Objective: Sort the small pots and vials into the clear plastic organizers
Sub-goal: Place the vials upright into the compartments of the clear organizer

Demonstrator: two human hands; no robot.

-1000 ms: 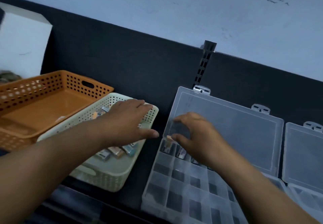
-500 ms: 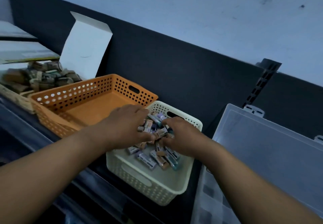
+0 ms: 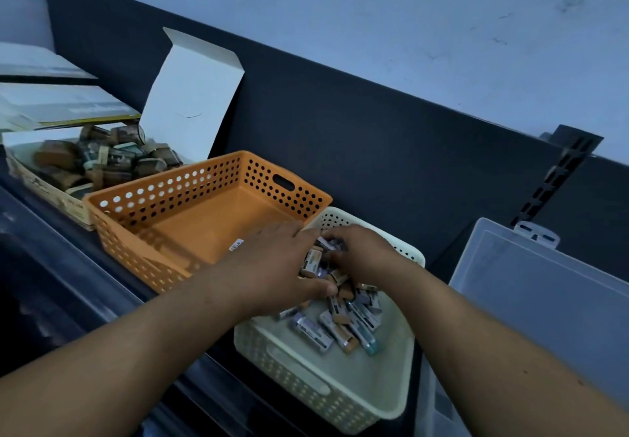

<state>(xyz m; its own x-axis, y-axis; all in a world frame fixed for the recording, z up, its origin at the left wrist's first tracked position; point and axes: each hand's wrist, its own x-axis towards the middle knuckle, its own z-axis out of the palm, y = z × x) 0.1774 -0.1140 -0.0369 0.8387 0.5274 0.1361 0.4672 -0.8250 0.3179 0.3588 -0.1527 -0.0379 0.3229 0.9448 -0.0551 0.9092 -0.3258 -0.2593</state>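
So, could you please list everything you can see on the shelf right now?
vials: many, piled too thick to count, purple and tan, in the cream basket
cream basket: one, bottom centre
orange basket: one, left of the cream one, touching it
sticker: one, white, on the orange basket's floor
box: one, white flap up, far left
pots: many, brownish, in the box
papers: a stack, pale, behind the box
organizer: one, clear, lid open, right
bracket: one, black, slotted, on the back panel
left hand: in the cream basket, holds vials against its thumb
right hand: beside it, fingers curled into the vials, hold unclear
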